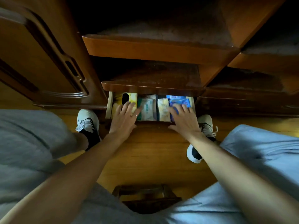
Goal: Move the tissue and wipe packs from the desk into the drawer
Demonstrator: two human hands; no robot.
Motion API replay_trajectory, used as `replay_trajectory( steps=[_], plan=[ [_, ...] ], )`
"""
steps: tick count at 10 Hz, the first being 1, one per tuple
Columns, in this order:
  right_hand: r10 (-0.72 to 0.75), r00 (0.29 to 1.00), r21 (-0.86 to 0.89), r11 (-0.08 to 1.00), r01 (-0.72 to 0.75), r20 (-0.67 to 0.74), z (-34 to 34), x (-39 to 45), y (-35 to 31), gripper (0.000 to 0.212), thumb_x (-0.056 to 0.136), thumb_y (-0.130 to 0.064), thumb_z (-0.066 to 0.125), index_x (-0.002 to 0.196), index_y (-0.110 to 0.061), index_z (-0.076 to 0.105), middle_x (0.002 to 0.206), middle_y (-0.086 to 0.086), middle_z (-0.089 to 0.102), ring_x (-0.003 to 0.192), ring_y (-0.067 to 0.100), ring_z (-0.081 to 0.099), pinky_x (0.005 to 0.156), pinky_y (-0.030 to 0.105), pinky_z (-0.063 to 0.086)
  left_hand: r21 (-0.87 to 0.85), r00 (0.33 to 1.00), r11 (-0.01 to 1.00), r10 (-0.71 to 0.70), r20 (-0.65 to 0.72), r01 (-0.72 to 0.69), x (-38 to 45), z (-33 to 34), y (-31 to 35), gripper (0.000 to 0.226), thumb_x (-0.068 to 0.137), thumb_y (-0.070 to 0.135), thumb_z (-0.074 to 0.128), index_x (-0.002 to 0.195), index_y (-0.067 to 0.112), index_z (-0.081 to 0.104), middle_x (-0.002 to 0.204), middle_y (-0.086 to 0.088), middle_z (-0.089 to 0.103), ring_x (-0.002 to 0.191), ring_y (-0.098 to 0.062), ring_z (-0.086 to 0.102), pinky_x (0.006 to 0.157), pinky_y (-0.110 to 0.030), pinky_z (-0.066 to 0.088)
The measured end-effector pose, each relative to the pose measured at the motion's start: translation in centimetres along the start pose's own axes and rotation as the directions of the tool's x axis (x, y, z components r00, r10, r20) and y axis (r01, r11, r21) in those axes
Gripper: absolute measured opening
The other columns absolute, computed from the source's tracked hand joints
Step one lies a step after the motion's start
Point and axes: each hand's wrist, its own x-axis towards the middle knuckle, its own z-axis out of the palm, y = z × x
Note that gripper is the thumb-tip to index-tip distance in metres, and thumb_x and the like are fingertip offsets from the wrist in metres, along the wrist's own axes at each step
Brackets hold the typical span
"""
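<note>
The low drawer (pixel 109 104) under the wooden desk (pixel 153 85) stands partly pulled out. Packs fill it side by side: a yellow tissue box (pixel 131 97), a green-and-white wipe pack (pixel 147 109), a pale yellow pack (pixel 163 109) and a blue pack (pixel 177 99). My left hand (pixel 125 118) lies flat with fingers spread over the yellow box and the drawer's front edge. My right hand (pixel 184 118) rests the same way on the blue pack and the front edge. Neither hand grips anything.
A carved cupboard door (pixel 48 62) stands at the left, more drawers (pixel 242 104) at the right. My feet in pale sneakers (pixel 88 120) flank the drawer on the wood floor. A small wooden stool (pixel 145 196) sits between my knees.
</note>
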Motion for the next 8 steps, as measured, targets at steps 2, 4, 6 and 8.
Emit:
replay_trajectory(
  steps=[2,4,6,8],
  plan=[
    [0.116,0.979,0.075,0.992,-0.105,-0.166,0.1,5.8,1.6,0.127,0.064,-0.050,0.093,0.162,-0.016,0.020,0.166,0.016,0.026,0.148,0.040,0.033,0.115,0.053,0.035,0.041,0.989,0.998,-0.044,-0.141,0.050,5.6,0.1,-2.5,0.122,0.070,0.044,0.087,0.161,0.015,0.012,0.163,-0.020,0.016,0.151,-0.037,0.015,0.124,-0.053,0.009],
    [0.190,0.959,0.038,0.982,-0.186,-0.210,0.8,11.1,3.0,0.111,0.072,-0.046,0.089,0.160,-0.018,0.027,0.158,0.016,0.039,0.139,0.040,0.045,0.109,0.052,0.039,0.083,0.981,0.993,-0.065,-0.185,0.081,11.1,0.0,-5.5,0.110,0.074,0.030,0.085,0.160,0.020,0.017,0.160,-0.018,0.021,0.146,-0.036,0.024,0.120,-0.053,0.013],
    [0.141,0.968,0.049,0.990,-0.134,-0.207,1.0,10.9,2.8,0.094,0.080,-0.038,0.084,0.156,-0.016,0.034,0.155,0.014,0.043,0.139,0.038,0.045,0.107,0.052,0.041,0.100,0.972,0.994,0.057,-0.228,-0.035,10.6,-0.1,-5.6,0.071,0.093,0.010,0.062,0.157,0.014,0.031,0.157,-0.020,0.035,0.142,-0.039,0.037,0.118,-0.054,0.024],
    [-0.193,0.935,0.325,0.900,0.290,-0.298,-4.4,10.6,2.0,0.020,0.097,-0.024,0.062,0.116,-0.020,0.069,0.113,-0.003,0.070,0.107,0.017,0.062,0.084,0.041,0.056,0.036,0.948,0.960,0.281,-0.149,-0.279,8.9,-4.0,-9.1,0.049,0.080,0.009,0.074,0.128,0.011,0.065,0.122,-0.018,0.061,0.104,-0.037,0.062,0.084,-0.050,0.053]
  ],
)
